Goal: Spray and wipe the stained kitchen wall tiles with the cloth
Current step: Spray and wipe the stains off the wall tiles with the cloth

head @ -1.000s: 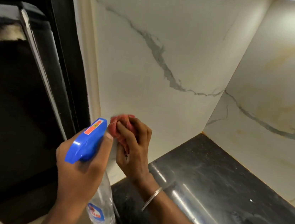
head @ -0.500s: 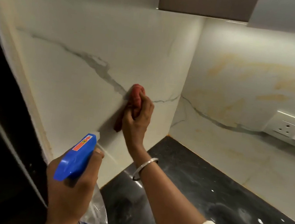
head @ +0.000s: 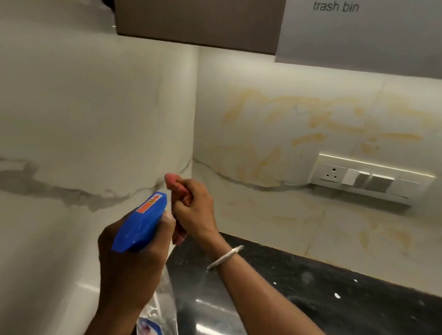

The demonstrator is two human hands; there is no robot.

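Note:
My left hand (head: 129, 270) grips a clear spray bottle (head: 160, 327) with a blue trigger head (head: 142, 223), nozzle aimed up toward the wall corner. My right hand (head: 195, 211) is closed around a bunched red cloth (head: 175, 182), held close to the corner where the left wall tile (head: 67, 120) meets the back wall tile (head: 289, 125). Whether the cloth touches the tile is unclear. Yellow-brown smears cover the back tile (head: 331, 119) above and below the grey vein.
A white socket and switch panel (head: 368, 180) sits on the back wall at right. A dark cabinet (head: 195, 5) with a taped paper sheet (head: 384, 31) hangs overhead. The black stone countertop (head: 336, 306) runs below, speckled with white spots.
The view has swung up and right, showing the stained back wall and cabinet. My right hand with the cloth moved along the left tile to the corner; the bottle stayed in my left hand.

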